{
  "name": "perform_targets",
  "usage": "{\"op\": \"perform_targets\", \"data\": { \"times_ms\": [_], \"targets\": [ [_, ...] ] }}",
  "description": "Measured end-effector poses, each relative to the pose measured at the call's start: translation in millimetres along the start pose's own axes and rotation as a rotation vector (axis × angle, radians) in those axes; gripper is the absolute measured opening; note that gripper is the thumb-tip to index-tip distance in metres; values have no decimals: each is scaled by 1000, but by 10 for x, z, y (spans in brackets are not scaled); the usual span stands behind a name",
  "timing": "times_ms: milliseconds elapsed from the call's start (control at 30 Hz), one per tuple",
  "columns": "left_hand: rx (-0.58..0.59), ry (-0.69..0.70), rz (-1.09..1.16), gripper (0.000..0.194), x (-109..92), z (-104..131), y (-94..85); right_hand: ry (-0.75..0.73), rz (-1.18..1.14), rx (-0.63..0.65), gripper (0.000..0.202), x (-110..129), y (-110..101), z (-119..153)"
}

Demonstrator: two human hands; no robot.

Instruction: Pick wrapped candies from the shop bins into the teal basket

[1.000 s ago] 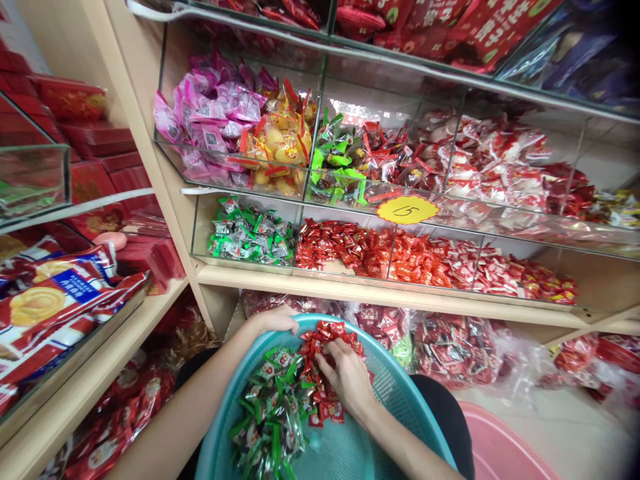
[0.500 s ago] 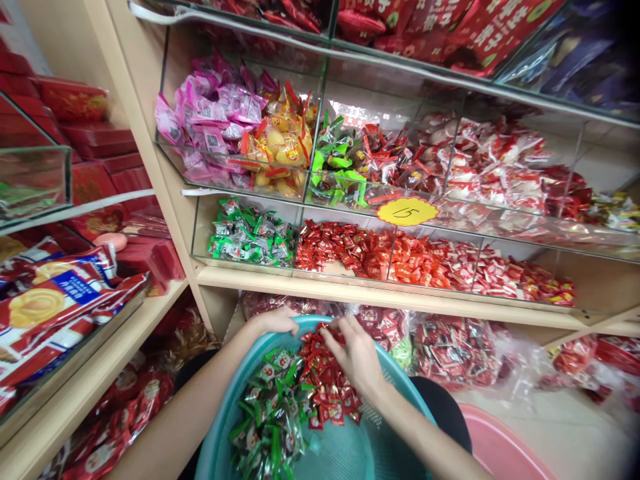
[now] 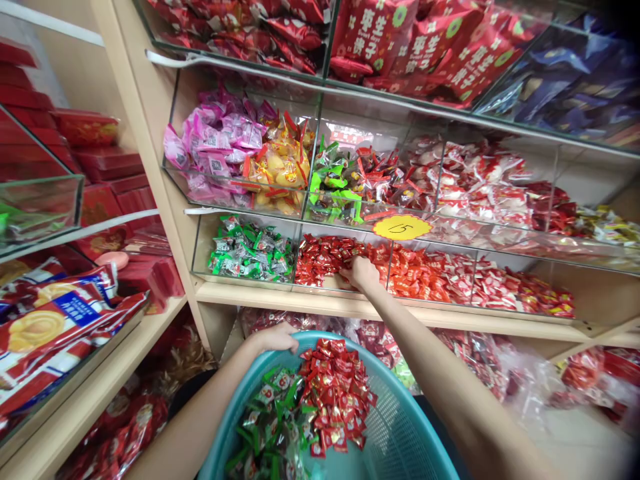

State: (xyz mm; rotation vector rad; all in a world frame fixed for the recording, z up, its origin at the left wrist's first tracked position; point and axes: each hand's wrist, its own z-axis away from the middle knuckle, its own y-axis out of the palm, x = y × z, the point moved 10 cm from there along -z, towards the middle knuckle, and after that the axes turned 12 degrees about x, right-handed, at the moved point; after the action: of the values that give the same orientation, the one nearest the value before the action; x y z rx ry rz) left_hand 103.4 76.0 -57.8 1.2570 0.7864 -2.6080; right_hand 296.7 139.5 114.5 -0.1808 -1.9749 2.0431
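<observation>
My left hand [image 3: 274, 338] is closed on the far rim of a teal plastic basket [image 3: 400, 393]. Inside it, green-wrapped candies [image 3: 273, 427] lie on the left beside a heap of small red-wrapped candies [image 3: 337, 393]. My right hand [image 3: 362, 273] reaches over the basket into the lowest shelf compartment, its fingers curled at the near edge of the dark red candies [image 3: 327, 253]. Whatever its fingers hold, if anything, is hidden. Orange-red candies [image 3: 420, 273] are just right of that hand, and green and silver candies [image 3: 250, 250] fill the compartment to the left.
Clear dividers and a wooden shelf edge [image 3: 280, 300] border the candy bins. A yellow price tag [image 3: 402, 227] hangs above. Packaged snacks [image 3: 60, 320] sit on a left shelf, and plastic bags [image 3: 475, 360] of candy lie beneath.
My right hand has moved from the basket's red candies up and forward into the shelf compartment. My left hand stays on the rim. The shelves appear lower in view.
</observation>
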Motion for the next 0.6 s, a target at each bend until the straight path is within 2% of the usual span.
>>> {"op": "perform_targets", "data": {
  "times_ms": [300, 600],
  "targets": [
    [-8, 17, 15, 17, -2, -30, -6, 30, 21, 41, 37, 41, 97, -58],
    [-6, 16, 24, 17, 12, -11, -1, 13, 25, 60, 34, 88, 41, 47]
  ]
}}
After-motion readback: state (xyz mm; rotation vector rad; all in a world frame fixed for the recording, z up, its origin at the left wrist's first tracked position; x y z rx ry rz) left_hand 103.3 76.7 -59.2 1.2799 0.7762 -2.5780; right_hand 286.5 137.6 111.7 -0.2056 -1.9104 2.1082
